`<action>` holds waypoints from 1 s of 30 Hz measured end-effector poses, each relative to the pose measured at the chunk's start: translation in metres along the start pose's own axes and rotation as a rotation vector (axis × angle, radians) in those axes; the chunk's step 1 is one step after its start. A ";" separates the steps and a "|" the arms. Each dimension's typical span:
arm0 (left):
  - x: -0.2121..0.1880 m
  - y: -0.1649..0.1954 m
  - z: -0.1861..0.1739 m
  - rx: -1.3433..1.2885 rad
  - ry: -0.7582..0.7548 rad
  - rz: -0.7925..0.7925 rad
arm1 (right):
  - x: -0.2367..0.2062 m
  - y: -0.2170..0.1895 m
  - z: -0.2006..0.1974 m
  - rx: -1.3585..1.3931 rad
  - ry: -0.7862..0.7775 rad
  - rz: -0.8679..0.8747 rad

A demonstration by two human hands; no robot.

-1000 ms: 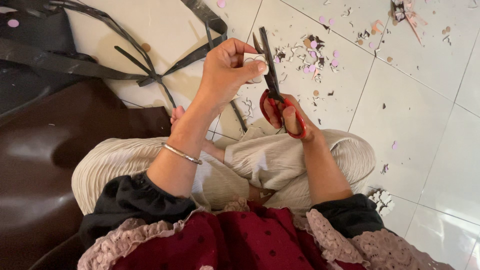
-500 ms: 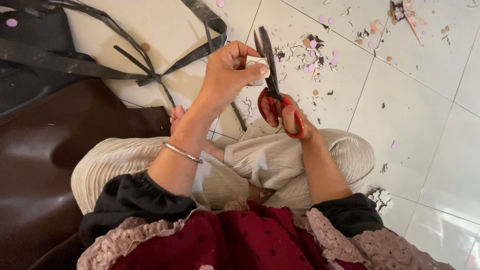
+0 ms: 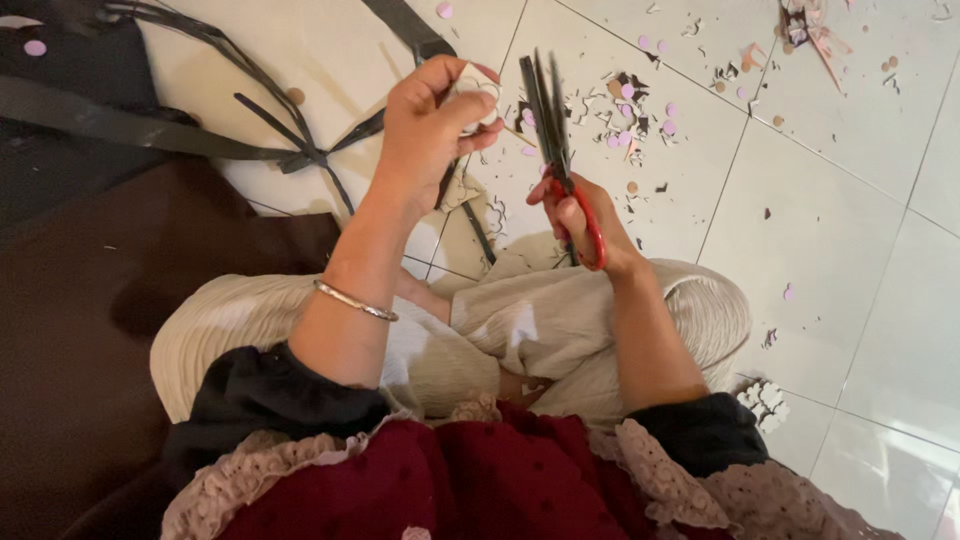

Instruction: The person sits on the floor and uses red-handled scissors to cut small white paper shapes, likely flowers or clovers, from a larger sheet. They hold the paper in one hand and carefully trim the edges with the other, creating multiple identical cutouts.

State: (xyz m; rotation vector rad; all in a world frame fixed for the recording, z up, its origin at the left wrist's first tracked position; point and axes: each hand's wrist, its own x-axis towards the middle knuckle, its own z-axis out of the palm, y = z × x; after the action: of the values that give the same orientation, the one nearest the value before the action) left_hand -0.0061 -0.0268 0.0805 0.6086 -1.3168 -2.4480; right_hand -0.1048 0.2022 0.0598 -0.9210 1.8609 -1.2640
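My left hand [image 3: 425, 130] pinches a small pale paper piece [image 3: 478, 88] between thumb and fingertips, raised above my lap. My right hand [image 3: 580, 222] grips red-handled scissors [image 3: 552, 130] with dark blades pointing up and away, slightly parted, just right of the paper piece. The blades are close to the paper; whether they touch it I cannot tell. A thin metal bangle [image 3: 355, 300] circles my left wrist.
I sit cross-legged in cream trousers [image 3: 560, 320] on a white tiled floor [image 3: 850, 250]. Pink dots and dark paper scraps [image 3: 640, 100] litter the tiles ahead. Long black strips [image 3: 150, 125] lie at upper left beside a dark brown sheet [image 3: 90, 330].
My left hand has turned the paper piece and shifted slightly. The scissors have tilted more upright with the blades parted a little.
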 end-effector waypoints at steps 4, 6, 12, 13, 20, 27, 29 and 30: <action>-0.002 0.013 -0.003 -0.017 -0.017 0.051 | -0.010 -0.002 -0.001 -0.256 0.049 0.039; -0.005 0.018 -0.003 -0.023 -0.034 0.091 | -0.015 -0.006 0.001 -0.329 0.067 0.071; -0.018 0.037 0.007 -0.025 -0.084 0.189 | -0.033 -0.027 -0.003 -0.236 0.082 0.084; -0.022 0.039 0.008 -0.030 -0.095 0.200 | -0.035 -0.030 -0.002 -0.203 0.085 0.063; -0.046 0.057 0.022 -0.031 -0.151 0.271 | -0.058 -0.049 0.006 -0.045 0.101 0.048; -0.070 0.074 0.034 -0.128 -0.253 0.295 | -0.074 -0.070 0.011 0.061 0.066 -0.056; -0.079 0.079 0.034 -0.097 -0.245 0.303 | -0.078 -0.076 0.015 0.063 0.081 -0.058; -0.083 0.080 0.035 -0.081 -0.242 0.307 | -0.080 -0.078 0.016 0.064 0.089 -0.060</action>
State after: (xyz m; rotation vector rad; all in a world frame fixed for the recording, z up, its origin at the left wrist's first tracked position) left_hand 0.0534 -0.0082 0.1839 0.0801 -1.2786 -2.3561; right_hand -0.0375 0.2419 0.1414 -0.9048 1.8620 -1.4137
